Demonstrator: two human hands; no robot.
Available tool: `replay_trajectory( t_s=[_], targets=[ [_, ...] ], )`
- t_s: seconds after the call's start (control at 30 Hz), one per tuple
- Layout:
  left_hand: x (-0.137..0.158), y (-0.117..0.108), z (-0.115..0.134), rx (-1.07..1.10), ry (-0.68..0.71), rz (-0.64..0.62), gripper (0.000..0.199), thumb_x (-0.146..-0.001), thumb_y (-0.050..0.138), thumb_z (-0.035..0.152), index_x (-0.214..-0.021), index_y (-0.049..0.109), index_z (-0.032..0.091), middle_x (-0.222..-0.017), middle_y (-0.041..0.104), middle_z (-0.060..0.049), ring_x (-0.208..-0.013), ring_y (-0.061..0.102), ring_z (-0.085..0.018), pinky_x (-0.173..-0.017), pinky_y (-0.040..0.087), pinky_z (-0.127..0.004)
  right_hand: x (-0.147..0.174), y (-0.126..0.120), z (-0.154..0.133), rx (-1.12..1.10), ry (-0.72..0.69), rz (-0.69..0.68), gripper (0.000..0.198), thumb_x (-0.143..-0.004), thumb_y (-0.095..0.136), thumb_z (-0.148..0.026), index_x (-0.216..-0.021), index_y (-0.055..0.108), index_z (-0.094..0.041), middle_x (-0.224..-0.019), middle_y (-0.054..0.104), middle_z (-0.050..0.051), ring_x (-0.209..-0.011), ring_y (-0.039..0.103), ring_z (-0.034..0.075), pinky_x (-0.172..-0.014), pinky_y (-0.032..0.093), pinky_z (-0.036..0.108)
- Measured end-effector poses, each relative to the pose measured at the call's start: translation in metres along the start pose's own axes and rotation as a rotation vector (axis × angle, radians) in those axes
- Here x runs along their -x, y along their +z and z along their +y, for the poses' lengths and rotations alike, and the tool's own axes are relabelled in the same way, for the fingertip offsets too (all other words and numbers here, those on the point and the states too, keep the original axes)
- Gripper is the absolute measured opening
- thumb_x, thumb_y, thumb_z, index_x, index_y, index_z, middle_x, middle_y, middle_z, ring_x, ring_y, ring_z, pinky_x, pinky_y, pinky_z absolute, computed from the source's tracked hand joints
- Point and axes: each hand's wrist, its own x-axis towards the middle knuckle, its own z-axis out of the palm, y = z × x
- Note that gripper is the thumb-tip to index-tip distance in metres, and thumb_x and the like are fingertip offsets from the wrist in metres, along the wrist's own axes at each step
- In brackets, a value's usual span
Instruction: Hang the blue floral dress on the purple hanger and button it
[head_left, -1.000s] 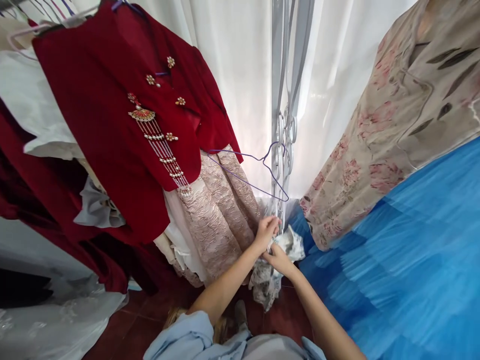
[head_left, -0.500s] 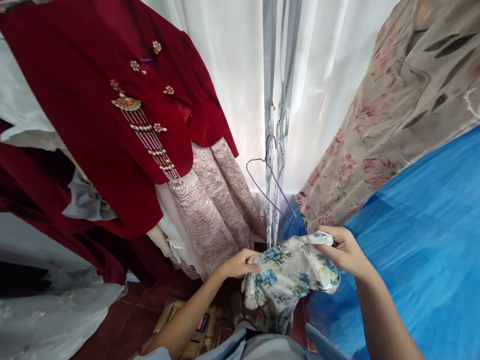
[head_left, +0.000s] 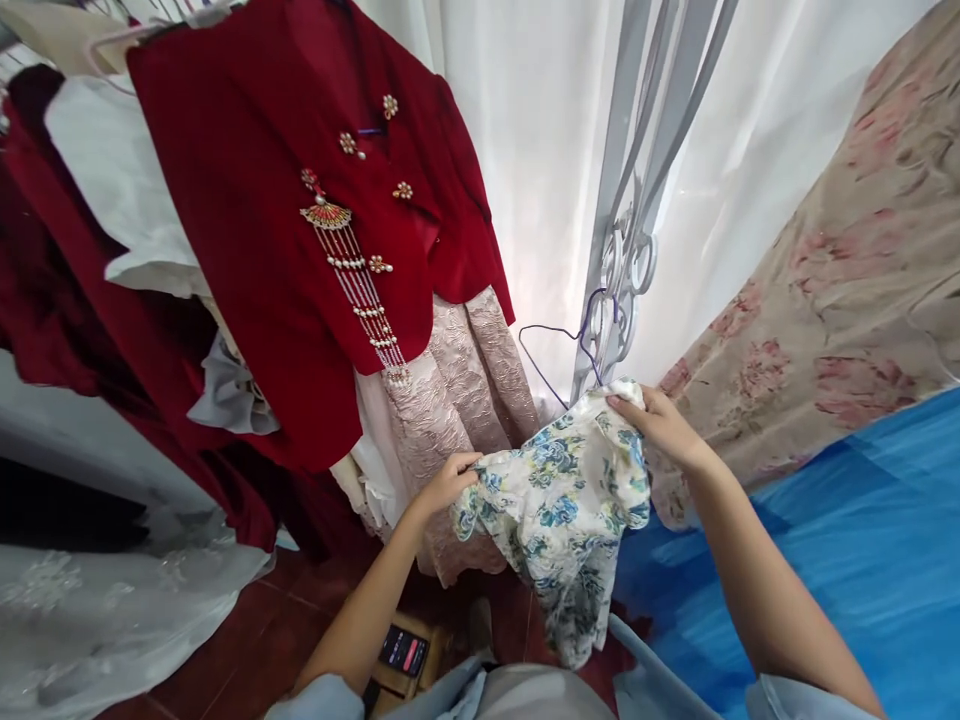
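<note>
A white garment with blue and green flowers [head_left: 562, 490] hangs between my two hands. My left hand [head_left: 448, 482] pinches it at its left edge. With fingers closed on its upper right corner, my right hand [head_left: 656, 425] holds the other side higher up. Just behind the garment's top edge hangs a purple wire hanger [head_left: 544, 330], its hook at the white metal stand [head_left: 619, 270]. The garment overlaps the hanger's lower right part, and I cannot tell whether they touch.
To the left hang a dark red jacket [head_left: 247, 210] with beaded brooches and a pale pink brocade skirt [head_left: 480, 370]. Beige floral cloth [head_left: 817, 300] and bright blue fabric [head_left: 840, 540] fill the right. A phone [head_left: 405, 650] lies low on a wooden stool-like piece [head_left: 431, 665]. White curtain [head_left: 525, 130] hangs behind.
Both hands have lifted the flowered garment up toward the hanger, and it has spread wider, hanging more open. The view has shifted, so the clothes at left sit further right.
</note>
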Motion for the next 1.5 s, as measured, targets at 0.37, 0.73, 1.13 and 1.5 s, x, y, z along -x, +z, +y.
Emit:
replay_trajectory(
  t_s=[0.37, 0.73, 1.13, 1.5],
  targets=[
    [-0.112, -0.027, -0.003, -0.122, 0.143, -0.11, 0.01, -0.064, 0.046, 0.016, -0.06, 0.054, 0.019, -0.066, 0.058, 0.0, -0.072, 0.054, -0.019, -0.07, 0.04, -0.026, 0.019, 0.032, -0.001, 0.001, 0.181, -0.007, 0.054, -0.074, 0.067, -0.069, -0.061, 0.052, -0.019, -0.055, 0.047, -0.003, -0.055, 0.04, 0.011, -0.051, 0.033, 0.025],
    [-0.202, -0.061, 0.027, -0.186, 0.078, -0.015, 0.013, -0.067, 0.065, 0.011, -0.058, 0.061, 0.02, -0.051, 0.055, 0.001, -0.05, 0.05, -0.016, -0.058, 0.043, -0.025, 0.04, 0.012, -0.007, 0.263, 0.177, 0.211, 0.058, -0.082, 0.062, -0.063, -0.055, 0.03, -0.024, -0.051, 0.026, -0.006, -0.05, 0.026, 0.009, -0.047, 0.02, 0.026],
    [-0.262, -0.102, 0.125, -0.334, 0.173, 0.429, 0.02, -0.069, 0.061, -0.004, -0.067, 0.065, 0.016, -0.069, 0.054, -0.001, -0.072, 0.045, -0.015, -0.078, 0.035, -0.025, 0.045, 0.008, -0.011, 0.232, 0.057, 0.285, 0.049, -0.089, 0.056, -0.059, -0.062, 0.038, -0.022, -0.058, 0.033, -0.004, -0.056, 0.031, 0.012, -0.052, 0.025, 0.026],
    [-0.242, -0.099, 0.126, -0.385, 0.254, 0.524, 0.026, -0.076, 0.048, 0.008, -0.077, 0.074, 0.014, -0.082, 0.071, -0.009, -0.083, 0.062, -0.023, -0.08, 0.045, -0.029, 0.046, 0.0, -0.005, 0.347, 0.091, 0.252, 0.051, -0.087, 0.056, -0.06, -0.058, 0.041, -0.022, -0.052, 0.036, -0.004, -0.052, 0.033, 0.011, -0.05, 0.024, 0.026]
  ],
)
